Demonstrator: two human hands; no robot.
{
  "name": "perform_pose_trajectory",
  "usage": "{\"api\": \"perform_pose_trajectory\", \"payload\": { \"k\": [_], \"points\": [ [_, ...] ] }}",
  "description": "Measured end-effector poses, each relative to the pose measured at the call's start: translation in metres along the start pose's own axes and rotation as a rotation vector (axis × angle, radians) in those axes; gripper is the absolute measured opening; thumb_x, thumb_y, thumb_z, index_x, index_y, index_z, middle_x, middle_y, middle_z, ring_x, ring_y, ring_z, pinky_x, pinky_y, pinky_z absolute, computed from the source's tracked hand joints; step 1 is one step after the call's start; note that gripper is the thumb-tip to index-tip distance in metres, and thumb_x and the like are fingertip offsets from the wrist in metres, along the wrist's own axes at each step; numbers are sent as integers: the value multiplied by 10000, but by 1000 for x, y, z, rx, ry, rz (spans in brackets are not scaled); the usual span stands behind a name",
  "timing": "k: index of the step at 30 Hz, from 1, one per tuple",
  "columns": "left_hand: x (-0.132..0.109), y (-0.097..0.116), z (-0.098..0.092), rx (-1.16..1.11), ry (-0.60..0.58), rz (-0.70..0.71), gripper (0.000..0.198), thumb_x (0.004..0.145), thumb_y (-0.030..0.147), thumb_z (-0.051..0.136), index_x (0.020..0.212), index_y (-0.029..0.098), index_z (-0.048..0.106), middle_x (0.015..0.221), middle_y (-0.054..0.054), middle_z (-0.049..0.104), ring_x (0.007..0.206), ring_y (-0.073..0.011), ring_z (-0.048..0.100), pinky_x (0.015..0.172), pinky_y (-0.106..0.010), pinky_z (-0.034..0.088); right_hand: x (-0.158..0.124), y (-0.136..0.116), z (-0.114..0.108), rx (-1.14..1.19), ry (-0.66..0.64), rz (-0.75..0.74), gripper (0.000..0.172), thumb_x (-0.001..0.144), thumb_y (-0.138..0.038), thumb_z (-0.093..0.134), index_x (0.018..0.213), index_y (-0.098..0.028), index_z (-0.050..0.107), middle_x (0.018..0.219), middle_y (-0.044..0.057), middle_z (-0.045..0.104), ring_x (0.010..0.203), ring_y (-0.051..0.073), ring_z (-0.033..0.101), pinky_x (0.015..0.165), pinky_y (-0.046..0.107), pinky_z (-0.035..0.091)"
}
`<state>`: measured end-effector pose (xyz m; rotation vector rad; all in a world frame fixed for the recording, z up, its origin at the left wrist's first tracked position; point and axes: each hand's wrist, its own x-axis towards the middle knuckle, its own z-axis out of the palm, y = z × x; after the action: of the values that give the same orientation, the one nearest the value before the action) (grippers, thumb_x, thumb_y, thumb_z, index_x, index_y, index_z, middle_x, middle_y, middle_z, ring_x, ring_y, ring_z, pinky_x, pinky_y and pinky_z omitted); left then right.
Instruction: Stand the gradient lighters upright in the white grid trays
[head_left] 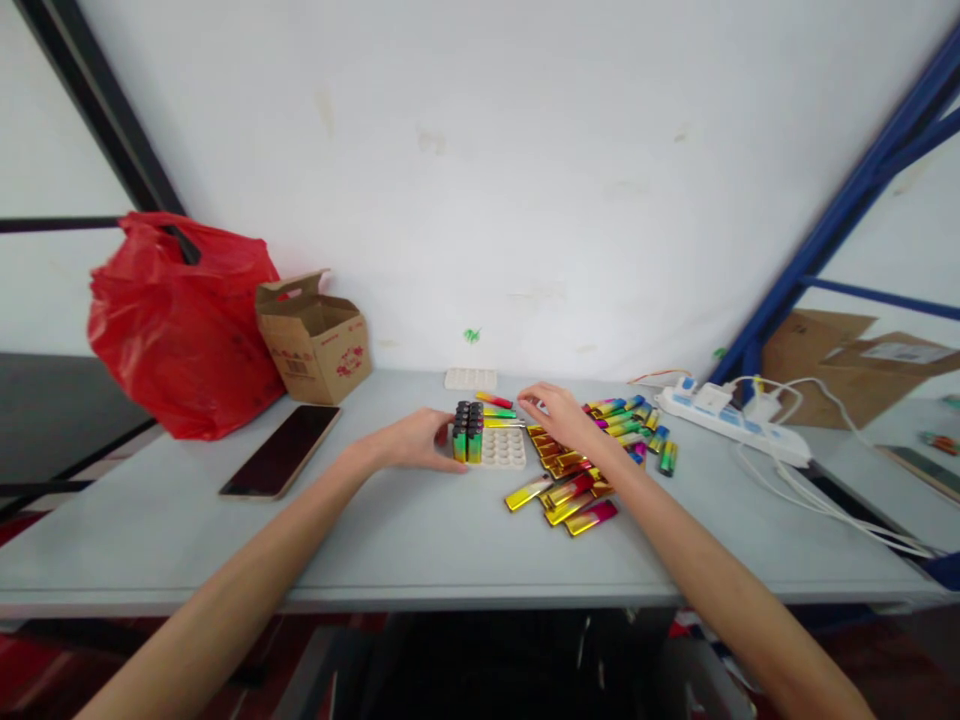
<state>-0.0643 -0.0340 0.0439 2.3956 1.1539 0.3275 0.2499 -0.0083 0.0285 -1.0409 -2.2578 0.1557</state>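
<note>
My left hand (421,440) curves around the left end of a white tray with round holes (504,448), thumb at its front corner and fingers behind. Shiny gradient-coloured lighters (468,440) with black tops stand upright in the tray's left part, beside that hand. The holes to the right hold nothing. Behind the tray lie a few loose lighters (496,412). My right hand (556,412) hovers at the left edge of a heap of lighters (574,488), its fingers loosely bent and apart. No lighter shows in it. The right forearm hides part of the heap.
A second white tray (471,379) is by the wall. To the left are a phone (281,452), an open cardboard box (319,340) and a red plastic bag (184,325). A power strip (731,425) with white cables stretches along the right, near a blue metal frame (817,220).
</note>
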Motion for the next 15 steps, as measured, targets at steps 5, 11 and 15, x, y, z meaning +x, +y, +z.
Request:
{"api": "perform_pose_trajectory", "payload": {
  "k": [5, 11, 15],
  "points": [
    [-1, -3, -3, 14, -10, -3, 597, 700, 707, 813, 987, 192, 717, 814, -1, 686, 702, -188, 589, 609, -284, 412, 27, 10, 21, -71, -130, 5, 228, 1061, -271, 614, 1185, -136, 749, 1188, 162, 774, 1117, 262, 707, 1045, 390, 507],
    [-4, 1, -5, 24, -5, -26, 589, 678, 688, 823, 985, 200, 706, 793, 9, 667, 685, -182, 578, 597, -278, 407, 57, 22, 41, -40, -196, 155, 195, 942, -257, 778, 1103, -146, 782, 1037, 136, 821, 919, 231, 756, 893, 330, 558],
    [-5, 3, -6, 51, -15, -34, 590, 685, 697, 810, 972, 195, 694, 812, 0, 674, 705, -191, 597, 616, -281, 423, 65, 21, 38, 29, -271, 199, 29, 840, -188, 832, 859, -183, 811, 830, 73, 821, 754, 221, 739, 739, 292, 541]
  ]
}}
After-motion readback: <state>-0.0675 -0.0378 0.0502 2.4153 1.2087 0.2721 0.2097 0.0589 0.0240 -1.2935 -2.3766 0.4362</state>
